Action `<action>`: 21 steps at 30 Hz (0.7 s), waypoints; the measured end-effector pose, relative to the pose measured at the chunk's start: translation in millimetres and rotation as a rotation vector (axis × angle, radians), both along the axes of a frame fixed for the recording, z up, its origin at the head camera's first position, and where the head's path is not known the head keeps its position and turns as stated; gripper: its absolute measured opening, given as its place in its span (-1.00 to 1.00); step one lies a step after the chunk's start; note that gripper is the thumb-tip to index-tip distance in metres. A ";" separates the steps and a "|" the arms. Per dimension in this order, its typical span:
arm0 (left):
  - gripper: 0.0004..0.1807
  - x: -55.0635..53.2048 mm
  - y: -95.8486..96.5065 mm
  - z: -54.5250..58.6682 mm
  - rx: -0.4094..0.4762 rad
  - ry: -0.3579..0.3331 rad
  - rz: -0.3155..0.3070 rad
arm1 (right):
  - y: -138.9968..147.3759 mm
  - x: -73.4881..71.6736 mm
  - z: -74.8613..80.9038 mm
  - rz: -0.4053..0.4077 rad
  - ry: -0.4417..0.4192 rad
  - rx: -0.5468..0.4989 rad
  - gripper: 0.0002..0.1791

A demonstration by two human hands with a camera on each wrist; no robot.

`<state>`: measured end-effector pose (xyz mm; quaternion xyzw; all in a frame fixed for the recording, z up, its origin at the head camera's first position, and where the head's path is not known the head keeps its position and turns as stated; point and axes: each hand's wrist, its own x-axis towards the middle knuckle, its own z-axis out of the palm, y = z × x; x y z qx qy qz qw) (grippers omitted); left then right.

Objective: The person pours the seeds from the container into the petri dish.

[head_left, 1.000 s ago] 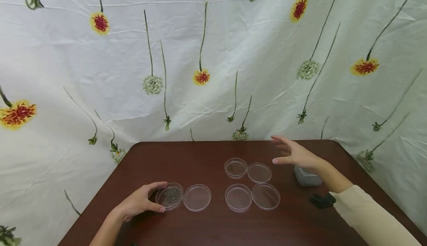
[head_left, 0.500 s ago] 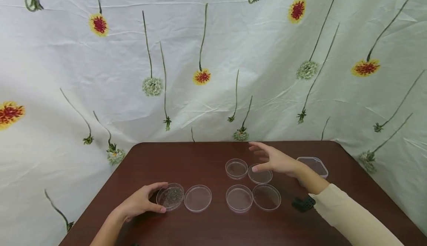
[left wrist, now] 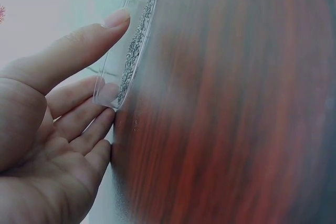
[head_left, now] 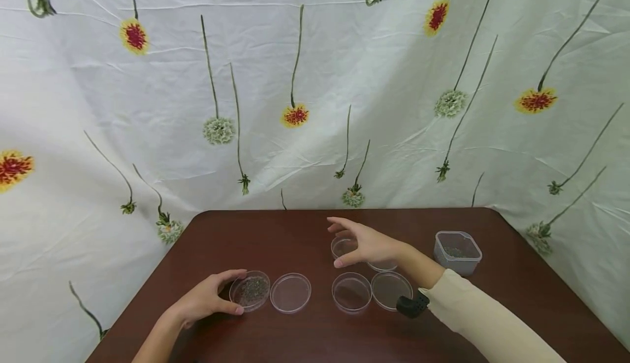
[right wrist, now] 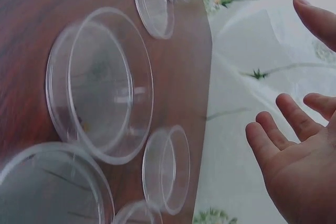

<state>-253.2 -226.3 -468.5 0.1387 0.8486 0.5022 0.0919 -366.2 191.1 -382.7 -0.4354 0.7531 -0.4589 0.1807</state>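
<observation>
My left hand [head_left: 206,297] holds a clear petri dish [head_left: 253,291] of small dark grains at its sides, the thumb at the near rim and the fingers at the far rim. The dish stands on the table, and in the left wrist view the grains [left wrist: 135,51] form a thin layer. Touching or nearly touching its right side is an empty petri dish [head_left: 291,293]. Over the back pair of dishes hovers my right hand [head_left: 371,244], fingers spread and holding nothing. It partly hides the back-left dish [head_left: 338,247] and the back-right dish [head_left: 384,267].
Two more clear dishes, a front-left one [head_left: 351,293] and a front-right one [head_left: 388,289], sit side by side. A lidless-looking plastic tub [head_left: 458,253] with dark contents stands at the right. A flower-printed cloth [head_left: 315,89] hangs behind the dark wooden table [head_left: 275,237].
My right hand has travelled left, from near the plastic tub across to above the back dishes, uncovering the tub. My left hand has stayed at the dish of grains.
</observation>
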 end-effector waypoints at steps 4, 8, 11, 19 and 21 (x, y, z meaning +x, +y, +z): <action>0.00 -0.2 1.5 -0.3 0.009 -0.002 0.004 | -16.3 4.2 -3.6 0.020 0.038 0.045 0.11; 0.00 0.0 2.8 -0.4 0.006 -0.001 0.009 | -30.6 8.4 -5.8 0.040 0.066 0.073 0.10; -0.01 -0.1 4.1 -0.4 0.005 0.003 0.013 | -39.5 10.0 -7.4 0.051 0.050 0.081 0.11; -0.02 -1.0 9.0 -1.2 -0.001 0.015 0.027 | -57.9 2.3 -20.9 0.064 0.120 0.166 0.11; -0.02 -0.8 10.1 -1.2 -0.005 0.020 0.031 | -61.8 -0.3 -24.6 0.071 0.129 0.183 0.12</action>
